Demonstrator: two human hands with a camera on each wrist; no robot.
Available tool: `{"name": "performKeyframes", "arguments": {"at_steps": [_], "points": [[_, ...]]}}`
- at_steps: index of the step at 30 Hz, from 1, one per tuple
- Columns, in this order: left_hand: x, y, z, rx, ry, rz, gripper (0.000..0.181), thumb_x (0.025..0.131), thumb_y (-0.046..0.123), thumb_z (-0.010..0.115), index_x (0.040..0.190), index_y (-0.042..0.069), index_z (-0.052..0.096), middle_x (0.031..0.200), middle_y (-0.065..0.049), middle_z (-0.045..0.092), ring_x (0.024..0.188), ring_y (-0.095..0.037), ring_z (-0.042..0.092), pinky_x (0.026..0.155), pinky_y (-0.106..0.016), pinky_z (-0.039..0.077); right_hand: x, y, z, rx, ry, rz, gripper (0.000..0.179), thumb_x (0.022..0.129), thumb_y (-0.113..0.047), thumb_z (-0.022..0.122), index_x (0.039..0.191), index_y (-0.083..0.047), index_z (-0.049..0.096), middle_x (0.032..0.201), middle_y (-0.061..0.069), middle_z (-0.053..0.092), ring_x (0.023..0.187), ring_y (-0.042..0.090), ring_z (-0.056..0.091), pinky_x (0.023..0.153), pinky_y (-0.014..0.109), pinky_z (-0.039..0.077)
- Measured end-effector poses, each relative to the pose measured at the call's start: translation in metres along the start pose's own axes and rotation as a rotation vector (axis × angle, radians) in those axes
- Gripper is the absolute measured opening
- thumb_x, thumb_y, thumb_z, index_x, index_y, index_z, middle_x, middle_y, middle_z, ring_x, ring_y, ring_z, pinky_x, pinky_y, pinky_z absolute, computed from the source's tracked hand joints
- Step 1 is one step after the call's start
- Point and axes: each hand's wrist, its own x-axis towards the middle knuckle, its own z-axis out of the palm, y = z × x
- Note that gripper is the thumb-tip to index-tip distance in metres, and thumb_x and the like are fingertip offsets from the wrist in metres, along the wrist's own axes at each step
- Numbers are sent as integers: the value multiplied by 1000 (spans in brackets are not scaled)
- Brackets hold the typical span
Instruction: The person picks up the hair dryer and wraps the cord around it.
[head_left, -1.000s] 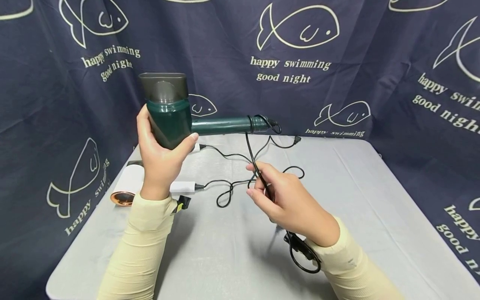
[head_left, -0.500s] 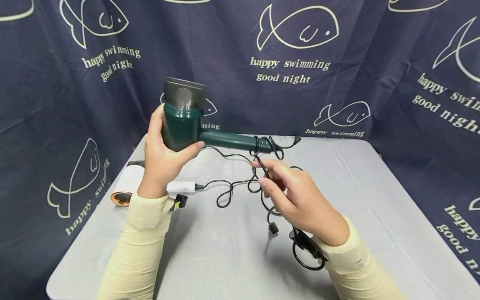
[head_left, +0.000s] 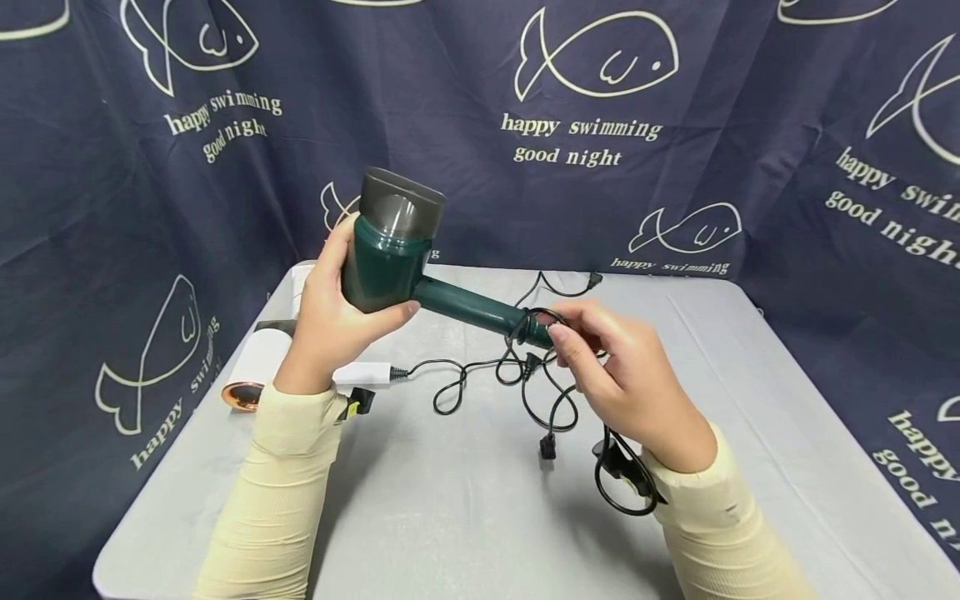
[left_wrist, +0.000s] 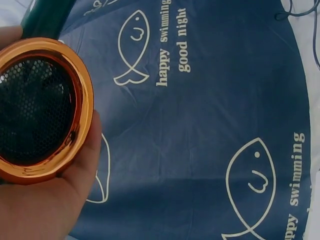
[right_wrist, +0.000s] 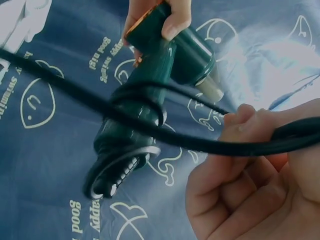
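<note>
My left hand (head_left: 330,321) grips the body of a dark green hair dryer (head_left: 382,271), raised over the table with its grey nozzle (head_left: 401,207) upward. The handle (head_left: 472,304) slopes down to the right. In the left wrist view, the copper-rimmed mesh intake (left_wrist: 35,110) faces the camera, thumb along its edge. My right hand (head_left: 626,371) pinches the black cord (right_wrist: 200,142) beside the handle's end. Loops of cord wrap round that end, and a further loop hangs below my right wrist. A plug (head_left: 547,447) dangles under the handle.
A white hair dryer (head_left: 258,358) with a copper rim lies on the grey table (head_left: 450,517), partly behind my left wrist. Another white object (head_left: 300,279) shows behind my left hand. Black cords tangle mid-table, with a plug (head_left: 595,280) near the back edge. A fish-print curtain (head_left: 465,100) surrounds it.
The green hair dryer has moved right and tilted, its handle end swinging down. My right hand has moved right and up to the handle's end, drawing the cord round it.
</note>
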Motion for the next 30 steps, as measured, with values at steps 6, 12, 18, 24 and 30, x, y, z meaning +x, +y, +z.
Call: {"name": "performKeyframes", "arguments": {"at_steps": [6,12,18,24,30], "points": [[0,2,-2,-43,-41,17,96,62,-8,86,149,14,52,139,-6,60,121,-18,54,100,-30,43,2,3,-4,-20,64,-3,18,98,1,63,109,-9,74,77,-10,59,64,2,56,59,16,46],[-1,4,-3,-60,-52,45,95,61,-8,85,149,10,53,134,-8,63,117,-17,56,98,-28,44,2,7,-8,-47,85,-13,18,97,1,65,108,-8,75,75,-7,60,63,2,55,60,15,46],[-1,6,-4,-65,-79,45,95,59,-6,85,148,9,54,126,-4,66,109,-17,57,94,-28,45,4,13,-14,-73,108,-36,19,94,2,69,107,-8,77,75,-8,63,62,1,56,61,15,47],[0,0,-4,-111,-129,63,96,58,-6,85,148,7,53,123,-3,66,109,-22,57,93,-30,45,5,17,-15,-75,123,-36,18,93,2,71,106,-10,77,74,-9,61,61,3,54,60,15,45],[-2,-17,-6,-150,-142,45,99,56,-8,90,147,13,55,125,-4,65,114,-26,55,95,-32,45,6,24,-10,-45,119,-26,18,92,3,71,104,-10,77,73,-7,60,58,2,52,58,15,45]]}}
